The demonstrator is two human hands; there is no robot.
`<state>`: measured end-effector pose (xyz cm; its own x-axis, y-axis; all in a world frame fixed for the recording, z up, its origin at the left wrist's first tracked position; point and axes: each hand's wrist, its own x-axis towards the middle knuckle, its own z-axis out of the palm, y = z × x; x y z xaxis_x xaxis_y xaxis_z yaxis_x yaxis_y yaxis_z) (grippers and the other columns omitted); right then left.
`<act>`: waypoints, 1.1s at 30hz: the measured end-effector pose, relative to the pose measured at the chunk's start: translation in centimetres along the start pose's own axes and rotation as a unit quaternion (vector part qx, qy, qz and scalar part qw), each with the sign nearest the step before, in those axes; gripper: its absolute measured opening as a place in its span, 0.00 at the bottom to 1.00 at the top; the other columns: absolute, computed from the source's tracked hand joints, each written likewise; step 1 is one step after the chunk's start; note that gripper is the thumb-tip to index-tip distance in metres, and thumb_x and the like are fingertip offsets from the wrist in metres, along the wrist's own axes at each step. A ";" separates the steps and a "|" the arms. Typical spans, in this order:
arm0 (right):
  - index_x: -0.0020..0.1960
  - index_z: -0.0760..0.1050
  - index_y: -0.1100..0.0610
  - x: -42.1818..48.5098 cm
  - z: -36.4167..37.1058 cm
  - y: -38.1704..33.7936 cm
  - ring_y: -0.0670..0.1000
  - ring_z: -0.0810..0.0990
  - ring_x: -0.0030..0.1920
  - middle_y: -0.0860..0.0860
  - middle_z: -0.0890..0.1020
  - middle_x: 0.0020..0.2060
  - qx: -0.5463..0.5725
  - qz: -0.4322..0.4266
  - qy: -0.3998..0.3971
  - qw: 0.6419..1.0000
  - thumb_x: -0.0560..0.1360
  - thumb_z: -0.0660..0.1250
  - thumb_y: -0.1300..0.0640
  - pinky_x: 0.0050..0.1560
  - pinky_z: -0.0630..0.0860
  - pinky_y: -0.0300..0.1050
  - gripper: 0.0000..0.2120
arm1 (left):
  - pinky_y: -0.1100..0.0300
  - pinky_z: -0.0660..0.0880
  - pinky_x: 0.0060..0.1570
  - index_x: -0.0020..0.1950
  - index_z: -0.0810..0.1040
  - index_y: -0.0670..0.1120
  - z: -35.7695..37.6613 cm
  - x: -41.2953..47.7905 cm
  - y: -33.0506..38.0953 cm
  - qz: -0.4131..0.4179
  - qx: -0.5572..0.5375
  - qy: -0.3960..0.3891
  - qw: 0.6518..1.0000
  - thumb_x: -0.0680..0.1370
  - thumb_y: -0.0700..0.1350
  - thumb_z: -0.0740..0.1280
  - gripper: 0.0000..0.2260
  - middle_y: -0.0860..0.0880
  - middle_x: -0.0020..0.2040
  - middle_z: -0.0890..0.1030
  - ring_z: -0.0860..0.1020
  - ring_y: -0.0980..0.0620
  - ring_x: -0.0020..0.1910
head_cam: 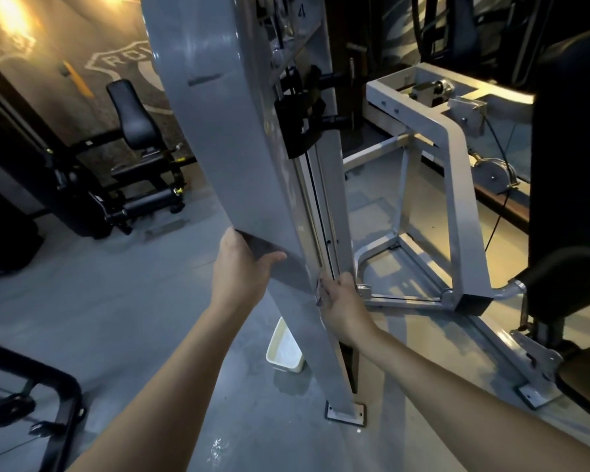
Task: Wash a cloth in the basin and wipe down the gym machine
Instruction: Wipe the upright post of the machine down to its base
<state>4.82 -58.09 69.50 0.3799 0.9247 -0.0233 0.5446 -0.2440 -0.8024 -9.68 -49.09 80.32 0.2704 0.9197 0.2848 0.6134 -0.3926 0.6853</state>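
Observation:
The grey gym machine (218,137) rises in front of me as a tall slanted column with a guide rail and a black carriage (300,124). My left hand (242,267) grips the column's left edge, thumb across the front face. My right hand (343,303) presses against the rail side of the column. A small dark scrap of cloth (320,294) shows at its fingertips; the rest of the cloth is hidden under the palm. The white basin (276,357) stands on the floor just left of the column's foot, partly hidden behind it.
The machine's grey base frame (457,185) spreads to the right, with a black seat pad (566,185) at the far right. A black bench machine (133,158) stands at the back left, and a black frame (48,403) sits at the lower left. The floor is grey concrete.

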 end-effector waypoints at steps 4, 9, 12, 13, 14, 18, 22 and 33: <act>0.59 0.76 0.59 0.5 -1.8 -2.5 0.45 0.75 0.44 0.46 0.65 0.46 0.060 -0.104 0.085 0.989 0.84 0.59 0.63 0.48 0.67 0.36 0.09 | 0.55 0.71 0.52 0.67 0.72 0.49 -0.1 0.0 0.2 -0.015 0.015 -0.003 1.000 0.71 0.48 0.80 0.28 0.51 0.62 0.77 0.77 0.46 0.62; 0.75 0.71 0.61 0.6 -2.7 -3.2 0.34 0.70 0.47 0.49 0.66 0.49 0.107 -0.194 0.144 0.964 0.84 0.60 0.63 0.60 0.64 0.22 0.19 | 0.54 0.71 0.51 0.65 0.72 0.48 -0.1 -0.1 0.5 -0.020 0.022 -0.005 1.000 0.70 0.48 0.80 0.27 0.50 0.61 0.78 0.78 0.45 0.60; 0.60 0.81 0.63 0.3 -1.1 0.8 0.36 0.69 0.40 0.44 0.71 0.39 0.110 -0.150 0.100 0.977 0.83 0.61 0.67 0.51 0.66 0.22 0.12 | 0.54 0.72 0.52 0.66 0.71 0.49 -0.1 -0.1 0.5 -0.021 0.003 -0.010 1.000 0.71 0.48 0.79 0.27 0.52 0.62 0.78 0.77 0.50 0.60; 0.49 0.81 0.64 0.0 -0.3 2.1 0.37 0.71 0.37 0.44 0.73 0.34 0.130 -0.115 0.072 0.982 0.83 0.59 0.68 0.46 0.68 0.26 0.12 | 0.54 0.73 0.53 0.65 0.71 0.50 -0.1 -0.2 0.4 -0.022 -0.009 -0.010 1.000 0.71 0.48 0.79 0.27 0.52 0.62 0.77 0.77 0.51 0.60; 0.41 0.77 0.65 -0.3 0.5 3.2 0.38 0.72 0.35 0.47 0.74 0.31 0.170 -0.074 0.041 0.982 0.83 0.58 0.68 0.42 0.69 0.31 0.14 | 0.53 0.74 0.54 0.64 0.71 0.52 0.0 -0.3 0.3 -0.023 -0.022 -0.010 0.999 0.71 0.48 0.79 0.26 0.53 0.62 0.77 0.77 0.51 0.61; 0.43 0.76 0.64 -1.7 4.5 6.4 0.44 0.77 0.34 0.54 0.79 0.35 0.294 0.105 0.007 0.950 0.81 0.59 0.71 0.40 0.75 0.36 0.11 | 0.57 0.73 0.53 0.60 0.69 0.54 0.2 -0.4 0.1 -0.030 -0.052 -0.007 0.998 0.73 0.46 0.78 0.23 0.53 0.60 0.77 0.77 0.52 0.59; 0.50 0.72 0.63 -2.1 7.9 8.5 0.51 0.79 0.37 0.59 0.78 0.40 0.425 0.234 0.045 0.873 0.80 0.61 0.73 0.47 0.80 0.44 0.07 | 0.59 0.74 0.51 0.60 0.69 0.55 0.2 -0.3 -0.1 -0.030 -0.052 -0.012 0.998 0.71 0.47 0.79 0.23 0.54 0.59 0.78 0.77 0.53 0.58; 0.39 0.65 0.57 0.4 8.5 6.9 0.49 0.72 0.27 0.55 0.69 0.35 0.575 0.337 0.060 0.743 0.79 0.52 0.77 0.58 0.74 0.44 0.19 | 0.67 0.71 0.46 0.59 0.69 0.53 -0.2 -0.2 -0.5 -0.038 -0.087 -0.037 0.995 0.71 0.48 0.79 0.24 0.58 0.58 0.79 0.78 0.57 0.56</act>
<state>2.35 -56.94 58.85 0.3772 0.6560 -0.6538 -0.7735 -0.1650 -0.6119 -10.23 -49.09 80.04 0.2859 0.9408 0.1822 0.4977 -0.3083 0.8107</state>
